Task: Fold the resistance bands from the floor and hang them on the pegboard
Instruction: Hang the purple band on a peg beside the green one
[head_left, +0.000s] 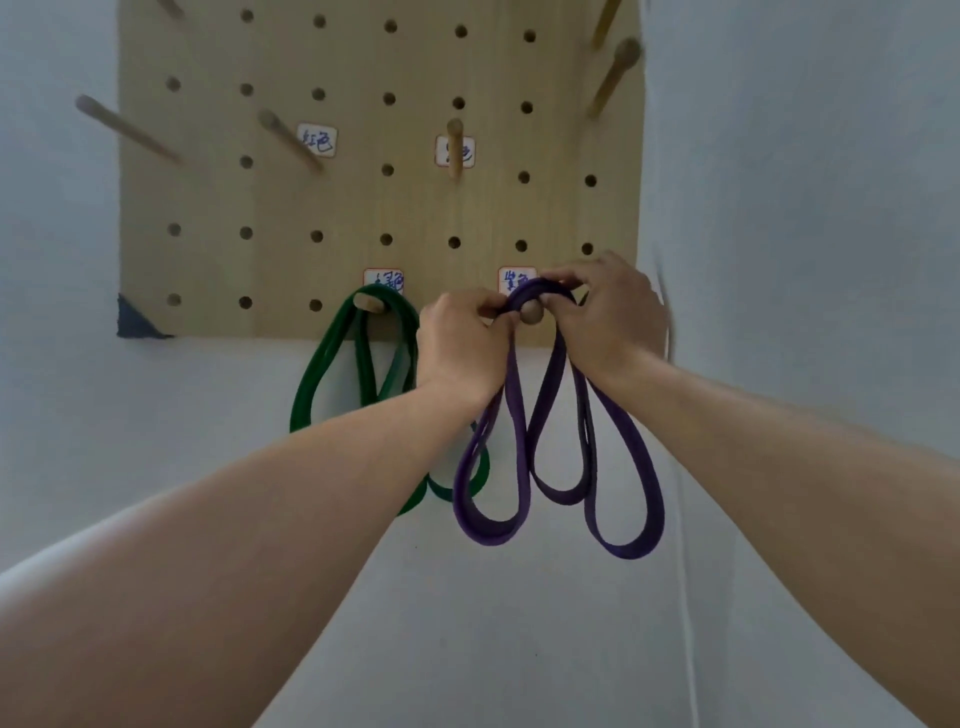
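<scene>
A wooden pegboard (363, 208) hangs on the white wall. A folded purple resistance band (628, 483) drapes over a low peg (531, 313), its loops hanging below the board. My left hand (462, 348) pinches the band just left of that peg. My right hand (608, 312) grips the band's top fold on the right side. A folded green band (317, 384) hangs from the neighbouring peg (370, 303) to the left, partly hidden behind my left forearm.
Several bare wooden pegs stick out higher up, such as the middle peg (455, 145), a left peg (124, 127) and a right peg (615, 73). Small handwritten labels (318, 139) sit by the pegs. White wall (779, 260) surrounds the board.
</scene>
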